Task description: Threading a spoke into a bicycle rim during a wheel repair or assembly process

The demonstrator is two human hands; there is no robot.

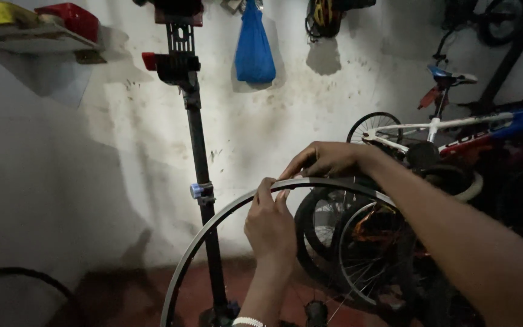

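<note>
Head view is showing both hands pinching the top arc of a bare rim (213, 227). The left hand (269, 227) is gripping it with fingers (266, 191) curled over the edge; the right hand (328, 158) is pressing its fingers down on the rim just beyond. The rim is standing upright in front of the person, beside a repair stand (201, 175). Behind the fingers, stacked wheels (358, 242) and bikes (485, 127) are crowding close. In my judgement the rim could be slipping or twisting, since only the fingertips are steadying it, and knocking the stand or spokes.
</note>
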